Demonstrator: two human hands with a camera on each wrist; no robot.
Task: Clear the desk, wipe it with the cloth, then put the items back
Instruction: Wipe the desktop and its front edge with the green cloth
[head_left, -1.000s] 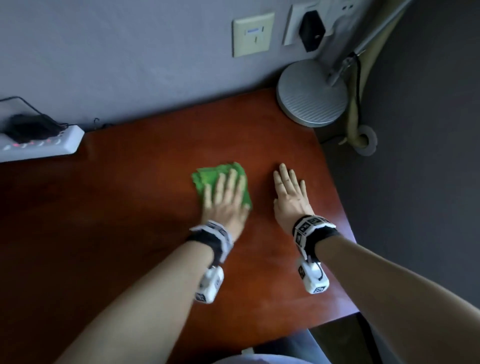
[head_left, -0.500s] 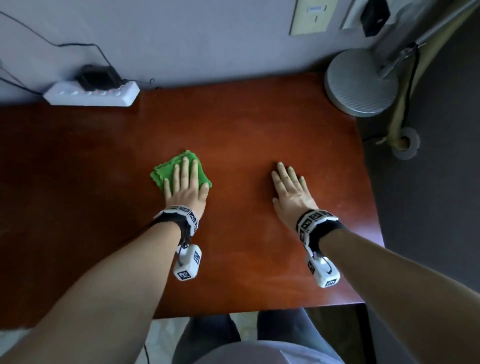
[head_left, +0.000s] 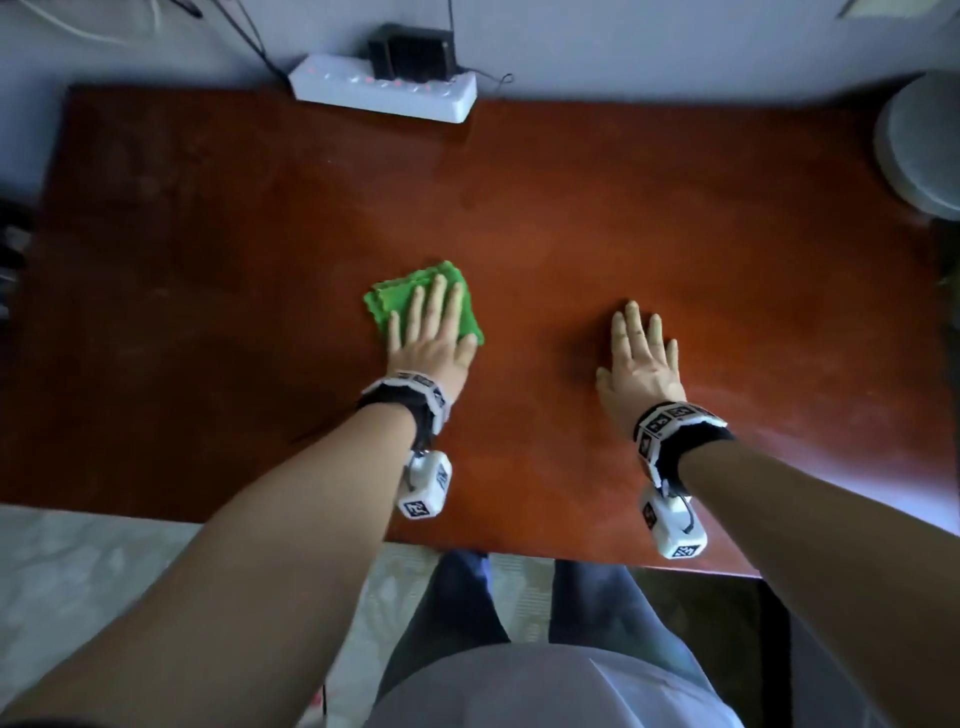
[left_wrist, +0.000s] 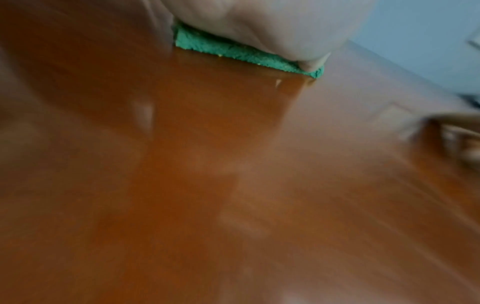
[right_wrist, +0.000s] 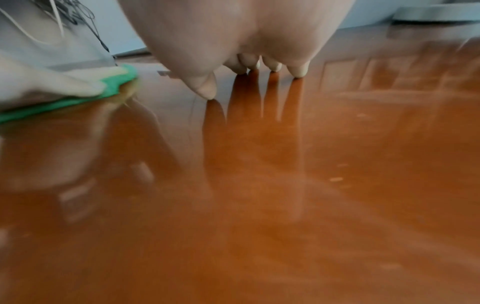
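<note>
**Head view: left palm flat on the green cloth, right palm flat on bare wood**

Head view shows the reddish-brown desk (head_left: 571, 208) from above, with both forearms reaching in from the 6 o'clock side. The left hand (head_left: 431, 343) lies palm down on the folded green cloth (head_left: 400, 301), fingers straight and slightly spread, pointing toward 12 o'clock; the cloth sits a little to the 9 o'clock side of the desk's middle and shows past the fingertips at 11 o'clock and beside the thumb at 3 o'clock. The left wrist view, blurred, shows the heel of that hand (left_wrist: 259, 24) pressing the cloth's (left_wrist: 233, 51) near edge onto the wood.

The right hand (head_left: 639, 364) rests flat on bare desk at 3 o'clock of the cloth, well apart from it, fingers straight and spread. In the right wrist view its fingertips (right_wrist: 298, 71) and thumb touch the glossy surface (right_wrist: 259, 185) and meet their own reflections, while the cloth (right_wrist: 114, 82) and left hand (right_wrist: 52, 84) appear at 9 o'clock.

A white power strip (head_left: 384, 93) with a black adapter (head_left: 410, 52) plugged into it lies at the desk's 12 o'clock edge against the wall. A round grey lamp base (head_left: 919, 140) sits at the 2 o'clock corner
</note>
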